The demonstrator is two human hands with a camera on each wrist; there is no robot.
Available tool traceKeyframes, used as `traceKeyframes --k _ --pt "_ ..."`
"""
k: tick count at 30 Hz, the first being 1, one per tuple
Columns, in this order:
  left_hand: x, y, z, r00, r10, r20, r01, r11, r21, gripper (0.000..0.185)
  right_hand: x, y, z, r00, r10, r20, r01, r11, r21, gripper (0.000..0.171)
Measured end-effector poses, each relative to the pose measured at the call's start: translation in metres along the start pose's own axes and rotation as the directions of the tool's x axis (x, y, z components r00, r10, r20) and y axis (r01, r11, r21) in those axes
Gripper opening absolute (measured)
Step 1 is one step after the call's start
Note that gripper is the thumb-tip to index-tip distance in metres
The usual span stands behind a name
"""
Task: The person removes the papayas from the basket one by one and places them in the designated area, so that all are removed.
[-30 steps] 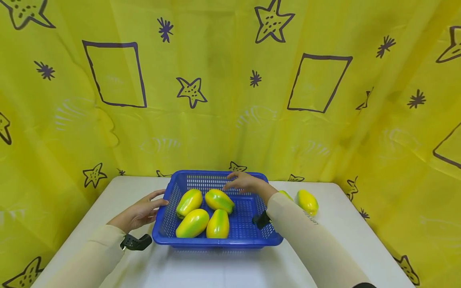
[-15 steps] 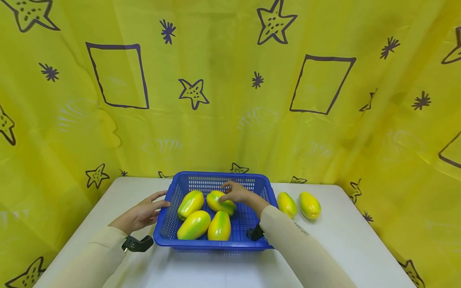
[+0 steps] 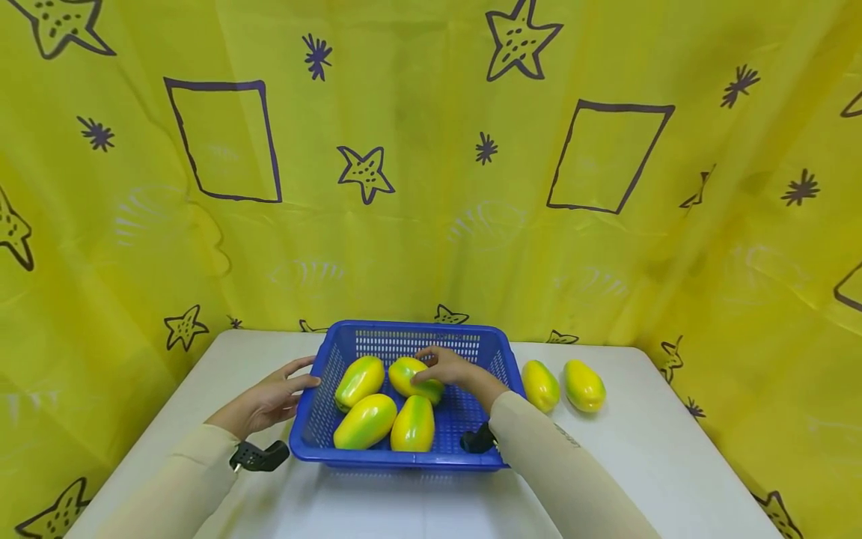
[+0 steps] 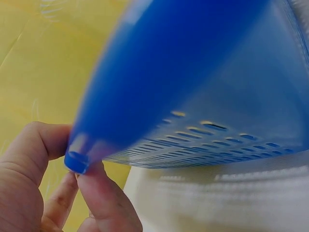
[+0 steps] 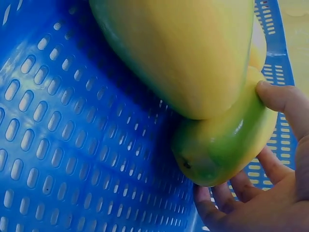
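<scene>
A blue plastic basket (image 3: 411,459) with slotted walls stands on the table, with several yellow-green papayas inside. My left hand (image 3: 272,400) is at its left side; in the left wrist view the thumb and a finger pinch the basket's rim (image 4: 79,159). My right hand (image 3: 447,368) reaches into the basket and grips the back right papaya (image 3: 407,376). In the right wrist view, the thumb lies on one side of this papaya (image 5: 231,135) and the fingers curl under the other. Another papaya (image 5: 193,53) leans close against it, nearer the camera.
Two more papayas, a left one (image 3: 540,385) and a right one (image 3: 584,386), lie on the white table (image 3: 660,449) right of the basket. A yellow patterned curtain (image 3: 417,247) hangs behind the table and along both sides.
My right hand has come down from above the back of the basket onto the back right papaya and taken hold of it. My left hand has stayed at the rim.
</scene>
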State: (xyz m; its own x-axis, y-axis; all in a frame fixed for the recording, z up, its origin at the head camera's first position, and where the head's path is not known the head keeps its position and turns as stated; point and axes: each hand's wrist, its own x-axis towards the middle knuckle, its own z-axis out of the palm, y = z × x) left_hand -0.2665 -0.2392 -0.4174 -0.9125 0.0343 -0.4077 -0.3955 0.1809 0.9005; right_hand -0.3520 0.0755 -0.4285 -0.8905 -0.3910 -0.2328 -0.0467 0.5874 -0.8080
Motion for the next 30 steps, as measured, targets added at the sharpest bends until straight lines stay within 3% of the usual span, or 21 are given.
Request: traceKeyframes --k 30 --pt "0.0001 -0.0008 -0.0002 1.000 0.013 0.020 -0.013 0.999 -0.036 0.084 0.0022 0.0034 0.0013 0.996 -0.064 0.060 0.067 0.996 -0.052 0.056"
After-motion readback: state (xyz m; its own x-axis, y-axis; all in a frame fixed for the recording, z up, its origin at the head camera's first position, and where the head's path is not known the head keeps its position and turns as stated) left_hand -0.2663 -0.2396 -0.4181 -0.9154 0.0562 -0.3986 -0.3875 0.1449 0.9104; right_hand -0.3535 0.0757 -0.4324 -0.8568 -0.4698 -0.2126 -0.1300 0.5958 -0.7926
